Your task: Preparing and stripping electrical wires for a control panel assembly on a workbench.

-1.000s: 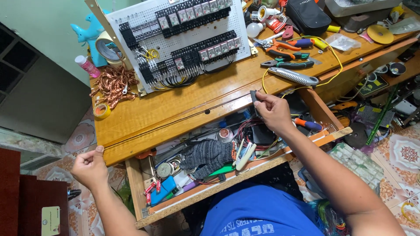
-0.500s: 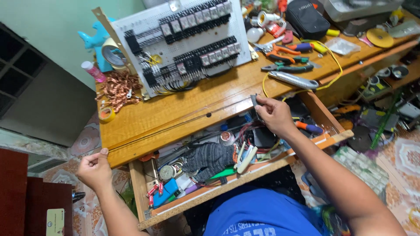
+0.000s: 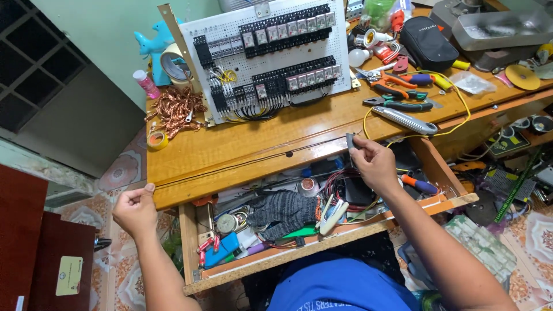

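Right hand pinches a small grey strip above the open drawer; left hand, loosely closed, appears to grip a thin wire. Keep tension even, strip upright beside the wooden surface.

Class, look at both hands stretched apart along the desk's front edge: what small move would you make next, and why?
Probably lower the right hand to lay the thin dark wire flat. The wire appears to run taut along the desk edge from the left hand, and the right hand pinches a small grey piece.
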